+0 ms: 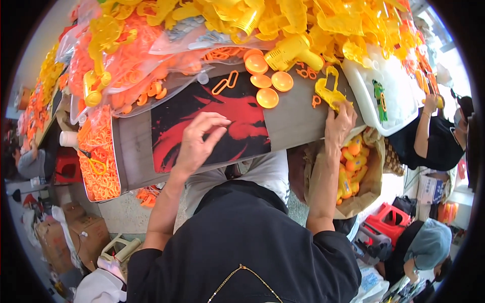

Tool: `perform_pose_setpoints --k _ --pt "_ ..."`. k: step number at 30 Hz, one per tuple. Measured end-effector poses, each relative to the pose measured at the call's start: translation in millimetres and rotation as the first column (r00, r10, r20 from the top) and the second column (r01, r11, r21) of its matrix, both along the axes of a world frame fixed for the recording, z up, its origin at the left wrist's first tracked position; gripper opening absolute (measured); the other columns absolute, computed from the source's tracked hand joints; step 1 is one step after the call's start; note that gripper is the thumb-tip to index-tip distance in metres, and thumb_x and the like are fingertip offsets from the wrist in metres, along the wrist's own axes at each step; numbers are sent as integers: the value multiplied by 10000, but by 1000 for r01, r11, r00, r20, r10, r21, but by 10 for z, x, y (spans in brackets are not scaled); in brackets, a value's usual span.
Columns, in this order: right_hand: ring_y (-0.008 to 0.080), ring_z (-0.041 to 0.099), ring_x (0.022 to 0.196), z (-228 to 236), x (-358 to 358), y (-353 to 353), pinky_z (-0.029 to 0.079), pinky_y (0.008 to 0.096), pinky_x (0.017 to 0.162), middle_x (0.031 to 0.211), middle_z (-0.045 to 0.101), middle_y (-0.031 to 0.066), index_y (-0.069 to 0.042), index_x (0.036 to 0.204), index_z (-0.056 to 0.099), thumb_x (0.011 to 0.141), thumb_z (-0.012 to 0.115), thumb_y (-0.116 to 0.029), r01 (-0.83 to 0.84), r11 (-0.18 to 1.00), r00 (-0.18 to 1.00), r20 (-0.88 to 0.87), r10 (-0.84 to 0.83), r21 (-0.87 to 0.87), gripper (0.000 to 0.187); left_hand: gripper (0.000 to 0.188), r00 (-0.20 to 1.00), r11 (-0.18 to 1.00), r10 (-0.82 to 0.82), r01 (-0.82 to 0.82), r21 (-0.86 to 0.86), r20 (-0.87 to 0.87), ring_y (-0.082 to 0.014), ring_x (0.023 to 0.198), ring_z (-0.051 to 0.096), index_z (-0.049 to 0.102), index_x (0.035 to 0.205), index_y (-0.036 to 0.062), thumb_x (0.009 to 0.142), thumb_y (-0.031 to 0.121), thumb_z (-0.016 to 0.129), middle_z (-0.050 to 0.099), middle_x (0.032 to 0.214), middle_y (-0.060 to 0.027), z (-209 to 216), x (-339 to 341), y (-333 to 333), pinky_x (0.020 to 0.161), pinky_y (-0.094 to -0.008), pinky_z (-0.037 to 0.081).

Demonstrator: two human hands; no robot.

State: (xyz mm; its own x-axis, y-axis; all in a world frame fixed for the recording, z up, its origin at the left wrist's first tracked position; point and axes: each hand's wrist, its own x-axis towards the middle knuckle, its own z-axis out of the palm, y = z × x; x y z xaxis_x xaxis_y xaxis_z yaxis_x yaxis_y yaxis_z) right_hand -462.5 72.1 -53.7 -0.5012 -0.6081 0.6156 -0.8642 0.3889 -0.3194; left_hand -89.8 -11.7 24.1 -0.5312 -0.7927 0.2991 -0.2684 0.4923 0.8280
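Observation:
My left hand (199, 141) hovers over a black mat (174, 118) with a red animal print. Its thumb and fingers are curved and apart, with nothing between them. At the right of the table my right hand (341, 121) grips the near end of a yellow plastic shell piece (329, 90) that has an open loop at its far end. Small orange rings (316, 101) lie beside it. Beyond the mat are several orange cups (267, 98) and a yellow hairdryer-shaped toy (290, 53). An orange oblong loop (225, 83) rests on the mat's far part.
Yellow plastic parts (333, 20) are heaped along the back. Bags of orange parts (136, 55) fill the back left. A tray of orange rings (101, 161) stands left, a white bin (371, 96) right. Below it sits a paper sack (371, 184) of yellow-orange toys. Co-workers sit nearby.

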Motion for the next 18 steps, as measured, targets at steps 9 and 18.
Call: perform_pose_setpoints --k 9,18 --pt "344 600 1097 -48 99 -164 480 453 934 1107 667 103 -45 1019 678 836 728 -49 -47 998 994 98 50 -34 189 218 990 993 -59 72 -99 127 -279 1055 664 713 1109 60 891 59 716 659 1124 -87 -315 -407 -155 905 -369 545" --pt "323 434 1371 71 393 -660 260 558 1150 1446 498 137 -111 1359 567 905 744 -262 -12 1000 1000 13 13 -26 511 890 922 853 85 129 -506 377 -470 1516 130 248 1616 169 901 377 735 168 1638 -231 -794 -1416 -704 1205 -644 164"
